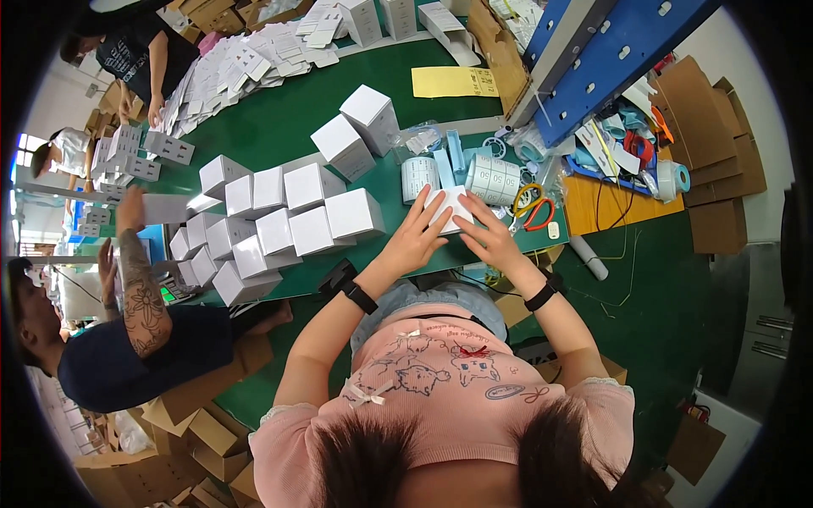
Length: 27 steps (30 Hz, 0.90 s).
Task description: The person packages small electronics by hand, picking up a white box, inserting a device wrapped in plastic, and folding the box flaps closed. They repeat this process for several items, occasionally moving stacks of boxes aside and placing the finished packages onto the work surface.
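Note:
A small white box (450, 210) lies on the green table in front of me. My left hand (415, 237) rests on its left side with the fingers stretched out and spread. On the other side, my right hand (494, 240) touches it, fingers also extended and apart. Just beyond are two rolls of printed labels, a left one (418, 179) and a right one (494, 179). A light-blue tape dispenser (456, 152) stands between them. Red-handled scissors (539, 215) and a yellow-handled pair (527, 200) lie right of my right hand.
Several white boxes (356, 213) stand grouped on the table (279, 144) to my left. Loose white cards (246, 72) pile up at the far left. A blue perforated post (584, 68) rises at the right, beside a cluttered blue tray (618, 165). A co-worker's tattooed arm (140, 296) reaches in at left.

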Each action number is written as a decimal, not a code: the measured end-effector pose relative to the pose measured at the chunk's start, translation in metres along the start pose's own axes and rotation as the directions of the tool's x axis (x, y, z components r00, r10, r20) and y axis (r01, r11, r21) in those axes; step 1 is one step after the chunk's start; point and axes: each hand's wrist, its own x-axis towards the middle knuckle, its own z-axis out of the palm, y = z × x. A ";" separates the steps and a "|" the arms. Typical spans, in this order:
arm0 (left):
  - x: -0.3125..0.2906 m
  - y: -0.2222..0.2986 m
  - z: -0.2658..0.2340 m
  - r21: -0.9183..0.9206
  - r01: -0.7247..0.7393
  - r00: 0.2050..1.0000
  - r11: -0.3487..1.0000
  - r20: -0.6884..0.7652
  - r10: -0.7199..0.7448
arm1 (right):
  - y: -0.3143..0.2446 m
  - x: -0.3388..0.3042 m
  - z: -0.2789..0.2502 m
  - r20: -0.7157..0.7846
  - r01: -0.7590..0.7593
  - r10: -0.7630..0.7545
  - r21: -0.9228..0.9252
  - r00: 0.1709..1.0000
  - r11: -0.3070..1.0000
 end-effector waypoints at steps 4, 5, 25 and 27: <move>-0.004 -0.006 0.011 0.062 -0.028 0.998 0.998 -0.047 0.030 | 0.006 -0.010 0.006 0.056 0.017 -0.015 -0.021 0.998 1.000; -0.003 -0.006 0.011 0.067 -0.036 0.998 0.997 -0.053 0.040 | 0.008 -0.010 0.007 0.074 0.024 -0.021 -0.035 0.997 0.999; -0.055 0.069 -0.255 -0.097 0.413 0.687 0.905 -0.620 -0.380 | -0.096 0.324 0.034 0.184 0.131 -0.113 -0.091 0.976 0.987; -0.049 0.056 -0.289 -0.059 0.476 0.650 0.877 -0.649 -0.396 | -0.073 0.358 0.100 0.311 0.121 -0.063 -0.170 0.948 0.978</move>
